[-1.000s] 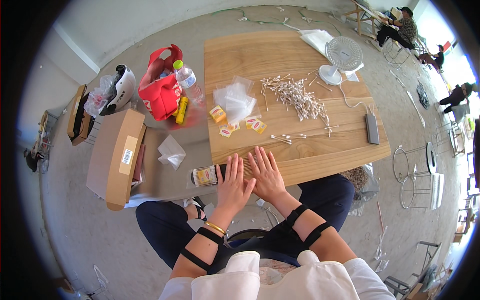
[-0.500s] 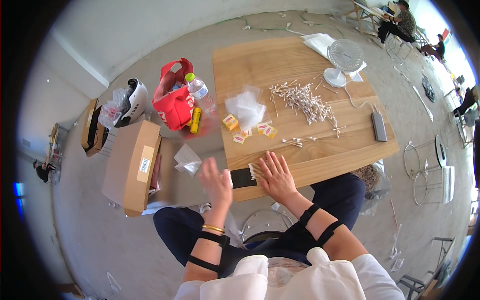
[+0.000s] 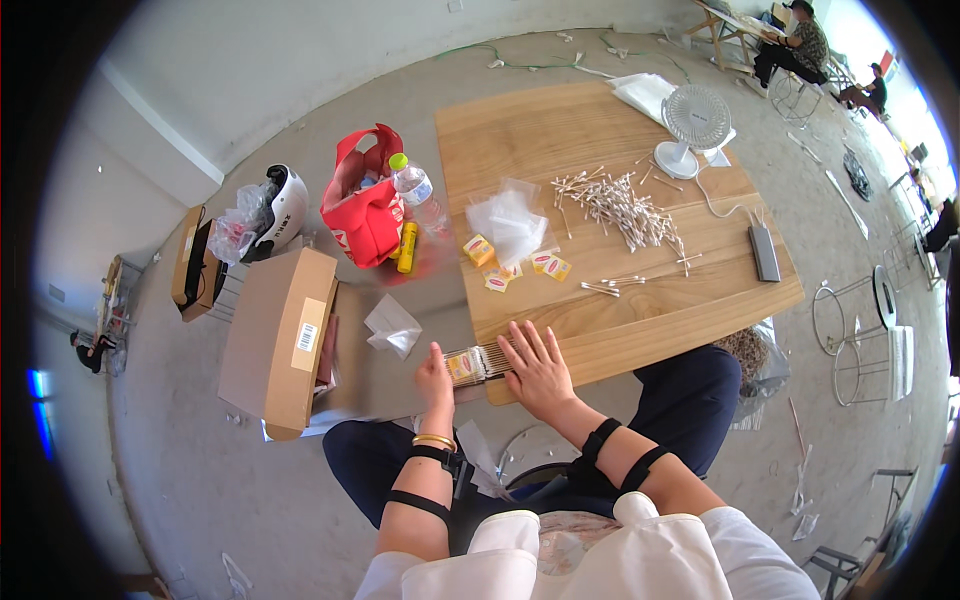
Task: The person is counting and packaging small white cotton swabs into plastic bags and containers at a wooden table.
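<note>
Since half a second ago the left hand (image 3: 436, 372) has been brought back to the bench (image 3: 560, 130) edge, where a small packet of cotton swabs (image 3: 476, 363) is now pinched at its left end. The packet's long axis is laid left to right along the near edge. The right hand (image 3: 538, 366) is spread flat, fingers wide, touching its right end. A red bag (image 3: 362, 212) stands open; its contents cannot be told.

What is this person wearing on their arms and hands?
Both hands are bare. The left hand has gold bangles and a black strap at the wrist, plus a black band on the forearm. The right hand side has two black forearm bands. White short sleeves.
</note>
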`<state>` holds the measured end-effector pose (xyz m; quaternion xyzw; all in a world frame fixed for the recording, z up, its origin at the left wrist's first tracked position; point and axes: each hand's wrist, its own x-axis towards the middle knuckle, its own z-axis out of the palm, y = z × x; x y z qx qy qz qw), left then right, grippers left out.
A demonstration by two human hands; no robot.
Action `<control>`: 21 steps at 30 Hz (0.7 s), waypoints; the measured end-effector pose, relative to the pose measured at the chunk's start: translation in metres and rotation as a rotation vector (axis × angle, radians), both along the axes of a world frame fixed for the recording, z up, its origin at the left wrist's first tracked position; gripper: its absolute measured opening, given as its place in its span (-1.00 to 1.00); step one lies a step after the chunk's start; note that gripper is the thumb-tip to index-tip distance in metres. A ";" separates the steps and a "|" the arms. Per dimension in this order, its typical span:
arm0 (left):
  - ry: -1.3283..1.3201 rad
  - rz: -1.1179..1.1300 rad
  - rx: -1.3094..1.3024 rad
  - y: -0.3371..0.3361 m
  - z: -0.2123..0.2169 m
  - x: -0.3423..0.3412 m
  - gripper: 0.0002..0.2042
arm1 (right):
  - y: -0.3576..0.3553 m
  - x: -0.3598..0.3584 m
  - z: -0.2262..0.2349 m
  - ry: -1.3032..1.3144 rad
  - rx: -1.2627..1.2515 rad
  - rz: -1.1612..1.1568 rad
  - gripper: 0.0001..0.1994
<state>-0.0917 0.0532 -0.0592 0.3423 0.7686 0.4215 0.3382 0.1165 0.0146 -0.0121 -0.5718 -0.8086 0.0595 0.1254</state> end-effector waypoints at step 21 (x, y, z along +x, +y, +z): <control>0.041 -0.138 0.134 0.008 -0.009 -0.011 -0.39 | 0.000 -0.033 0.007 0.060 -0.069 0.017 -0.02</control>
